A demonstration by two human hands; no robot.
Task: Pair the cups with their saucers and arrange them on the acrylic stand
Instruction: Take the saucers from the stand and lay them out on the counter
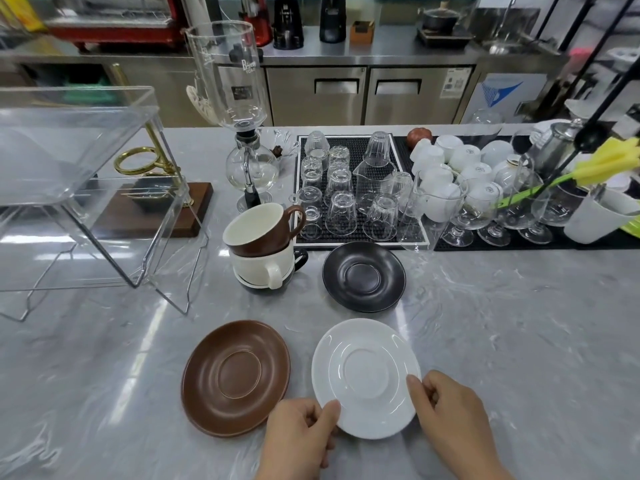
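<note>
A white saucer (365,377) lies on the grey counter near me. My left hand (299,434) pinches its near-left rim and my right hand (450,414) pinches its right rim. A brown saucer (235,377) lies just to its left, and a black saucer (363,277) sits farther back. Three cups stand stacked behind the brown saucer: a brown cup (261,230) tilted on top, a white cup (265,266) under it, and a black cup (298,263) at the bottom, mostly hidden. The clear acrylic stand (86,188) stands at the left.
A glass siphon brewer (242,133) stands behind the cups. A black mat (346,188) holds several upturned glasses. Further right are white cups (460,168), stemmed glasses and a white holder with a yellow brush (602,213). A wooden base with a brass stand (152,206) sits behind the acrylic.
</note>
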